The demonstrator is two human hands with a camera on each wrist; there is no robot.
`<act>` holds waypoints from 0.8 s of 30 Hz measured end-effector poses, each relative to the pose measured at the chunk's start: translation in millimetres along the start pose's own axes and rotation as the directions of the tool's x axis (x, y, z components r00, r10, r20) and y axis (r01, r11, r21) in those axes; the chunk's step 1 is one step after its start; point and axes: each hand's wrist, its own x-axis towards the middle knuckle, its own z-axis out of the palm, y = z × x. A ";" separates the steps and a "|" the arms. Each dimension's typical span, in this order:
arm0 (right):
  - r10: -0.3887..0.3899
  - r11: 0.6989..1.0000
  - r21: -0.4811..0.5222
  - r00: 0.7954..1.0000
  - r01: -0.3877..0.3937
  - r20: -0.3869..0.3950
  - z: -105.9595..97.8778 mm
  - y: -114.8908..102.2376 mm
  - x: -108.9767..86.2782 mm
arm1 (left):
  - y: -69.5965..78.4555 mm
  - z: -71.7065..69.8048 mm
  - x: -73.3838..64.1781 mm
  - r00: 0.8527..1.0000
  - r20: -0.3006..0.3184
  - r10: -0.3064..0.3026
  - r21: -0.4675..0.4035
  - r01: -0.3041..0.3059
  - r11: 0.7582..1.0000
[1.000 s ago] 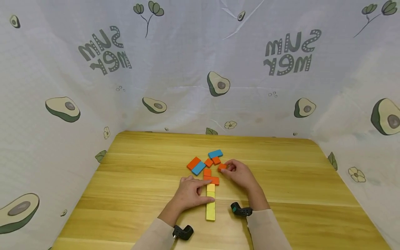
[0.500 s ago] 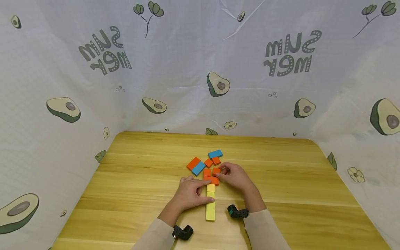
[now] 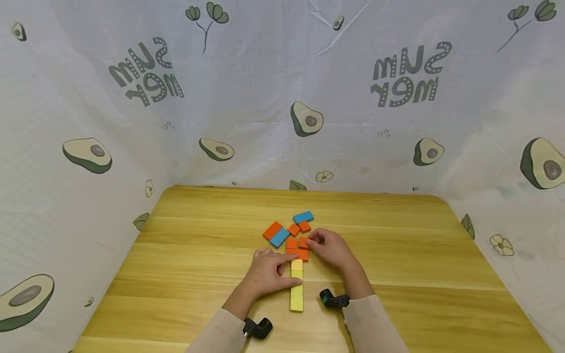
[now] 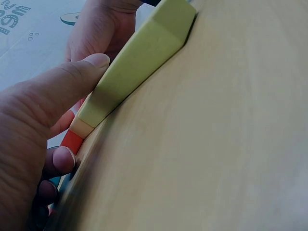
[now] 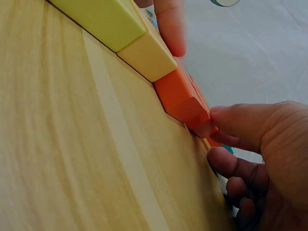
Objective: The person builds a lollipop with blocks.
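In the head view, a long yellow-green block (image 3: 296,299), a small pale-yellow block (image 3: 297,264) and an orange rectangular block (image 3: 302,255) lie in a line on the table. My left hand (image 3: 267,272) rests beside this line, thumb on the yellow-green block and index finger reaching onto the orange rectangle. Beyond the rectangle's left part sits an orange square block (image 3: 291,243). To its right is another small orange block (image 3: 303,243), which my right hand (image 3: 331,250) pinches at its right side. The right wrist view shows the thumb (image 5: 236,118) against the orange blocks.
Farther back lie two loose orange squares (image 3: 294,230) and a blue block (image 3: 303,217). An orange block (image 3: 272,230) and a blue block (image 3: 279,238) touch at the left. A printed cloth (image 3: 265,157) stands behind the wooden table (image 3: 419,245).
My right hand has moved left and slightly nearer with its small orange block, bringing it beside the other orange square. My left hand has stayed in place.
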 end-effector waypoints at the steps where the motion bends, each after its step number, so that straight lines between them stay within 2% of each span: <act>1: -0.005 1.000 -0.002 1.000 0.005 -0.002 0.2 -0.5 0.1 | -0.1 -0.1 -0.1 1.000 -0.001 0.001 0.001 -0.001 1.000; 24: -0.029 1.000 0.003 1.000 0.029 -0.008 5.2 2.3 1.4 | 0.6 1.2 -0.6 1.000 -0.010 0.015 0.012 -0.015 1.000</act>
